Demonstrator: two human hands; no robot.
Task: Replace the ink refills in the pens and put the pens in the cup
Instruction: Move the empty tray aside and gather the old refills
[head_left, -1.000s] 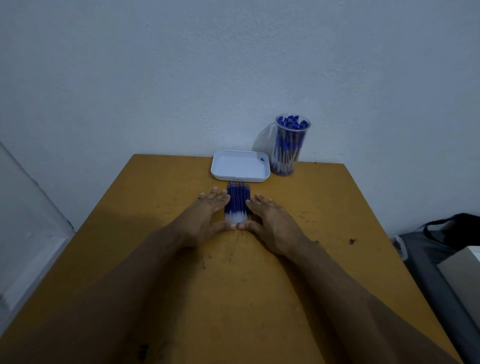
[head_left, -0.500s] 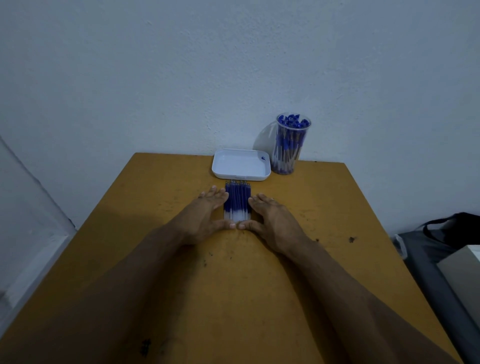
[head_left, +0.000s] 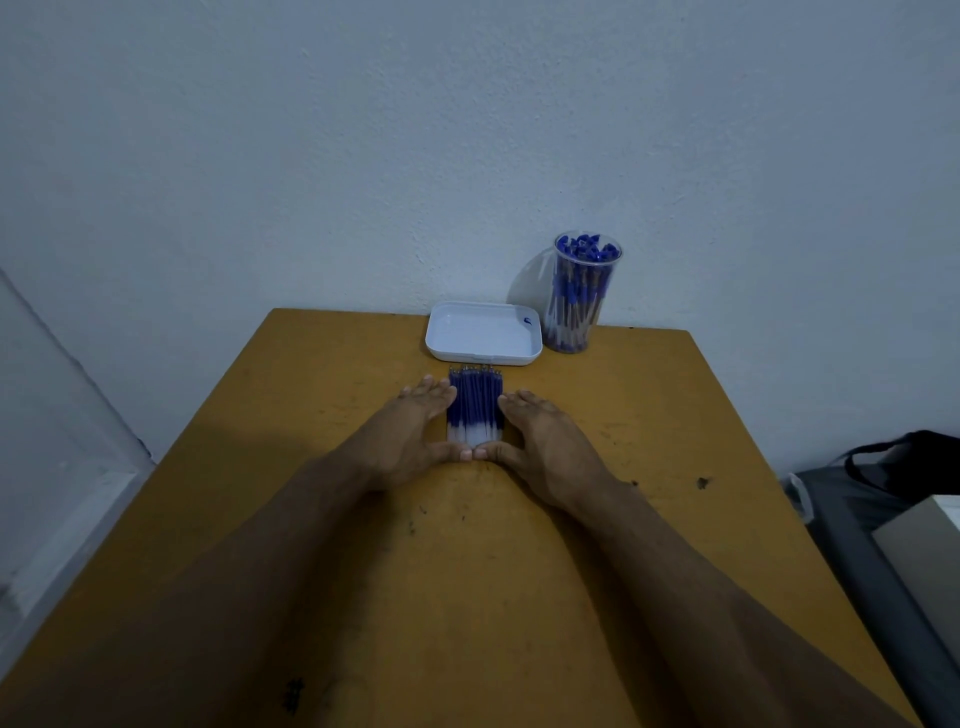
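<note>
Two flat hands bracket a bundle of blue ink refills (head_left: 475, 408) lying on the yellow table (head_left: 649, 415): the left hand (head_left: 410, 431) and right hand (head_left: 545, 441) press its sides with straight fingers, thumbs at its near end. Just beyond sit a white tray (head_left: 483, 332) and, right of it, a clear cup (head_left: 582, 293) full of pens (head_left: 576, 296).

The far edge of the counter (head_left: 322, 374) is closed off by the wall (head_left: 467, 156). The far middle is occupied by a white tray (head_left: 483, 351), with a clear cup of pens (head_left: 581, 296) just beside it on the right, apparently touching it. A narrow strip is left between the tray and the refill bundle (head_left: 475, 405), which is flanked by the left hand (head_left: 410, 436) and the right hand (head_left: 550, 447). Bare counter is offered to both sides and nearer the person.
</note>
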